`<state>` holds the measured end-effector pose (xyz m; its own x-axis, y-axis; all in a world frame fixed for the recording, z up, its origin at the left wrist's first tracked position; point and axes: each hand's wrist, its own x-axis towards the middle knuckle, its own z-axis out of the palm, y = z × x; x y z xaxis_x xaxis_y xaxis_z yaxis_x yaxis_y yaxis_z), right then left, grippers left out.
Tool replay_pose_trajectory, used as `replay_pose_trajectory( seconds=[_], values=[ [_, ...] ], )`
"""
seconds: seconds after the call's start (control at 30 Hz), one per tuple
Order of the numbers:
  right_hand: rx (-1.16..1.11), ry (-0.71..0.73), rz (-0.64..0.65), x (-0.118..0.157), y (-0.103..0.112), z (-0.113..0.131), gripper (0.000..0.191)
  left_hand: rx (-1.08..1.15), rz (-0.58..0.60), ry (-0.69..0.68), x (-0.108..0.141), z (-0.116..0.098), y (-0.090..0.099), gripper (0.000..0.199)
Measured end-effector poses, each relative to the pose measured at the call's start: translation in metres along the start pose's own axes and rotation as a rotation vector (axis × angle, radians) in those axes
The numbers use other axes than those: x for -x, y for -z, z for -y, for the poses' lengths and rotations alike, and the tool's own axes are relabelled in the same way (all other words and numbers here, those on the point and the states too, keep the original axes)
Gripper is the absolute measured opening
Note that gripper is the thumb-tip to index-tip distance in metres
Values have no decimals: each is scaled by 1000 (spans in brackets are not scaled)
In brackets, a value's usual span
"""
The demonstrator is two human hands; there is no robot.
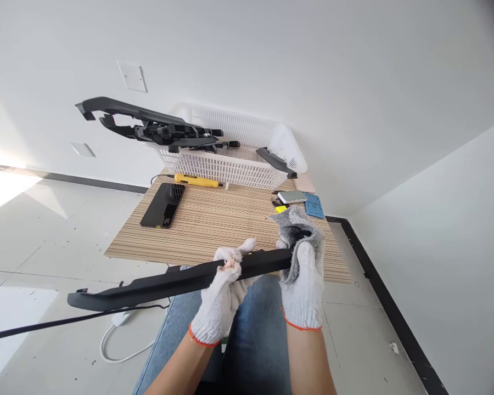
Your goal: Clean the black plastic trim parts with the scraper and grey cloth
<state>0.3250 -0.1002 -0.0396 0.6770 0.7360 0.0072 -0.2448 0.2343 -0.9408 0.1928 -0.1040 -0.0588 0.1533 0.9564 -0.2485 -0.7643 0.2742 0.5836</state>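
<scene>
A long black plastic trim piece [181, 278] lies across my lap side of the table, its far end pointing left. My left hand [226, 285], in a white knitted glove with an orange cuff, is wrapped round its middle. At the right end, my right hand [303, 274], gloved the same way, grips a grey cloth [298, 222] folded around the tip of the trim. The cloth and glove hide that end of the piece.
Behind, a white plastic basket [234, 167] holds several black trim parts [160, 129], some jutting out left. On the wooden table [214, 219] lie a black phone [163, 205], a yellow corded tool [196, 180], a small pale box [292, 197] and a blue packet [314, 205].
</scene>
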Motion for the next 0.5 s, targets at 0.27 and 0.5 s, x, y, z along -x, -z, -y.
replay_pose_trajectory(
  seconds=[0.27,0.5],
  values=[
    [29,-24,-345,-34,17,23,37,-125,31,153,-17,-8,28,35],
    [388,274,-367,-49,55,10,51,-79,58,148,-14,-4,19,36]
  ],
)
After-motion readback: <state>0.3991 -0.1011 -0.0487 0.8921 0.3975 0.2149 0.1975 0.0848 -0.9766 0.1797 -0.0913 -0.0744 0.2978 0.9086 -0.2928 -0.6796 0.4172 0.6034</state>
